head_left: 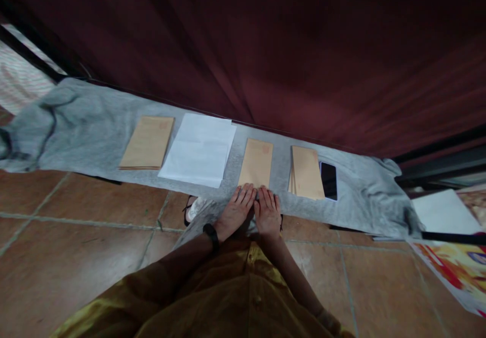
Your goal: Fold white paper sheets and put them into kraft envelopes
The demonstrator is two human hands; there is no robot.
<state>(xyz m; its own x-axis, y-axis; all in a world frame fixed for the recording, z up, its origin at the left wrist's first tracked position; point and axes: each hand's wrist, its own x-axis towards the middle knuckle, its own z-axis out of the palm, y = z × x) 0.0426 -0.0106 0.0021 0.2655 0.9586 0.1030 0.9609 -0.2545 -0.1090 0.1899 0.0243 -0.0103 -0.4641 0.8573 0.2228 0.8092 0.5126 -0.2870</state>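
A single brown envelope [256, 160] lies on the grey cloth in front of me, a small reddish mark near its far right corner. Flat on its near edge rests my left hand [240, 204], fingers stretched out. Beside it, my right hand [267, 210] also lies flat, with its fingertips at the same near edge. Neither hand grips anything. To the left is a stack of white paper sheets [199, 148], and beyond it a pile of brown envelopes [148, 143]. Several more brown envelopes [308, 172] lie slightly fanned to the right.
A dark-screened phone [328, 181] lies right of the fanned envelopes. The grey cloth [91, 120] covers a long narrow surface, rumpled at both ends. A dark red curtain [266, 49] hangs behind it. At the far right are a white sheet [444, 211] and a colourful printed package [459, 272].
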